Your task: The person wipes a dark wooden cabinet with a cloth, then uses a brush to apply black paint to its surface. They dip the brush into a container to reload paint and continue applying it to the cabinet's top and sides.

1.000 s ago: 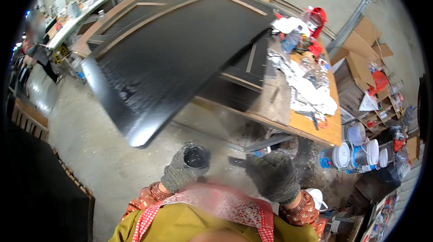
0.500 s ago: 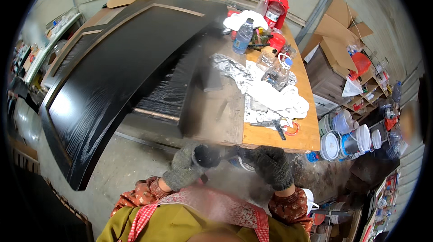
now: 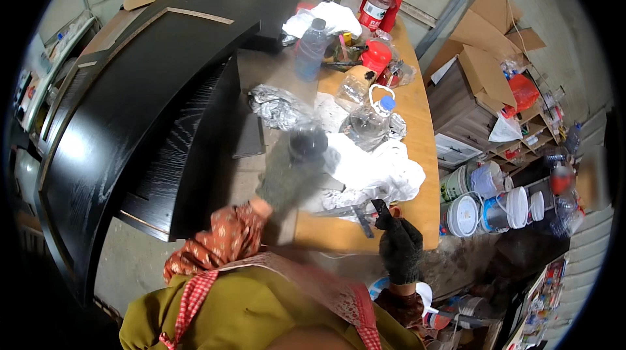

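Note:
My left hand (image 3: 280,183), in a grey knit glove and smeared by motion, reaches over the table. It is closed on a small dark cup (image 3: 308,143), close to the crumpled silvery foil and the white cloth (image 3: 385,170). Low by the table's front edge is my right hand (image 3: 400,252) in a darker, stained glove. Its fingers are closed on a small black flat piece (image 3: 386,215) that sticks up from them; its exact kind does not show. Just left of this piece, a dark flat tool (image 3: 362,221) lies on the wooden table (image 3: 326,236).
Glossy black curved panels (image 3: 130,102) cover the left side. Plastic bottles (image 3: 309,50), a clear jug (image 3: 370,121) and a red lid (image 3: 376,56) crowd the table's far part. Buckets (image 3: 462,215), a cabinet (image 3: 450,115) and cardboard boxes (image 3: 476,30) stand at the right.
My left hand has moved forward over the table with the dark cup. My right hand has parted from it, still holding the black piece. The view has shifted toward the right.

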Tool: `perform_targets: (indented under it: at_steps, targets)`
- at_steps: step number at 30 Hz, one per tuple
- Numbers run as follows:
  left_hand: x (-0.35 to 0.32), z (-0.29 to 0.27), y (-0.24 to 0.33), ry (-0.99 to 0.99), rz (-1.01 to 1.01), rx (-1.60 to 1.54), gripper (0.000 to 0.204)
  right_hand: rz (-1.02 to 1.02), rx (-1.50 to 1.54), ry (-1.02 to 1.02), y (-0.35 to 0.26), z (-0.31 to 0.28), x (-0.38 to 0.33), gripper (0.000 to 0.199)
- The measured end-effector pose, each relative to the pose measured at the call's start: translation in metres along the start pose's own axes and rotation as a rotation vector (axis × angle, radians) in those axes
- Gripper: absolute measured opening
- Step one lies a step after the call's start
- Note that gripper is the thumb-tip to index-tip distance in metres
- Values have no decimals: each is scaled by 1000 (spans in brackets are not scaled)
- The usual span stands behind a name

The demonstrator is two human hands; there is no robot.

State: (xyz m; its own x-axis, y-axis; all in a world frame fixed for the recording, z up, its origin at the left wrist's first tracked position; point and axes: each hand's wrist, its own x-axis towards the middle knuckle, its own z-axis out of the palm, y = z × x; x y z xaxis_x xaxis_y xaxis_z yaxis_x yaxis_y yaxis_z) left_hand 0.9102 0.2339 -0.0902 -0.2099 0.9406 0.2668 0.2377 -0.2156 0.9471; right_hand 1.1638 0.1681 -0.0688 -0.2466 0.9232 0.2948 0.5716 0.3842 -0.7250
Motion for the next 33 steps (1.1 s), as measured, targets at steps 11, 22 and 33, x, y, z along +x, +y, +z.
perform_targets:
  at_steps: [11, 22, 33]
  targets:
    - [162, 50, -11, -602, 245, 1071, 31, 277, 366, 77, 70, -34, 36, 26]
    - [251, 50, -39, -593, 98, 720, 40, 656, 712, 114, 103, -32, 76, 27]
    - [255, 90, -108, -558, 38, 485, 66, 576, 565, 147, 94, -24, 76, 38]
